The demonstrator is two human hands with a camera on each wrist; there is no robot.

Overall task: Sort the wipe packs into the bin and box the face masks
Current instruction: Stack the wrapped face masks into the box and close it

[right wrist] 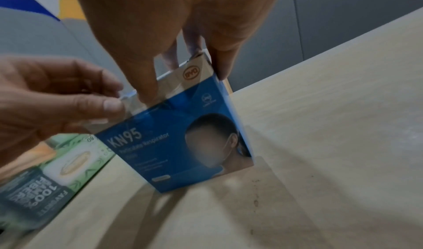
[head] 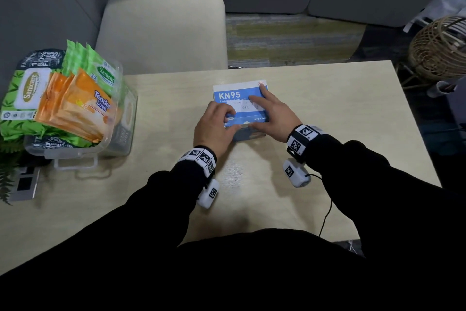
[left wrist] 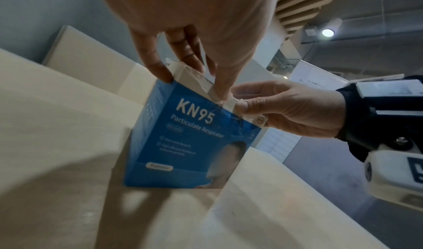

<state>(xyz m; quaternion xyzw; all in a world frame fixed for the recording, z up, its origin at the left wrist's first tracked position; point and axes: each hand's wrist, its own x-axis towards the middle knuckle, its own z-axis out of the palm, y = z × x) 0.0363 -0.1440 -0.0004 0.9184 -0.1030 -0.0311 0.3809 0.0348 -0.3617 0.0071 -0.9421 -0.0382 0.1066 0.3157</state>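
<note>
A blue KN95 mask box (head: 228,95) (left wrist: 183,144) (right wrist: 160,153) stands at the middle of the table. My left hand (head: 216,124) (left wrist: 192,72) has curled fingers on the lid's near left corner and pinches the front flap edge. My right hand (head: 269,111) (right wrist: 183,68) lies spread over the lid, its thumb clamped on the front edge. The masks are hidden. At the far left a clear bin (head: 126,129) holds orange wipe packs (head: 83,109) and green wipe packs (head: 100,71).
A cream chair (head: 164,33) stands behind the table (head: 327,109), and a wicker basket (head: 438,48) sits on the floor at the far right. A black cable (head: 325,217) hangs from my right wrist. A fern (head: 7,179) overlaps the left edge.
</note>
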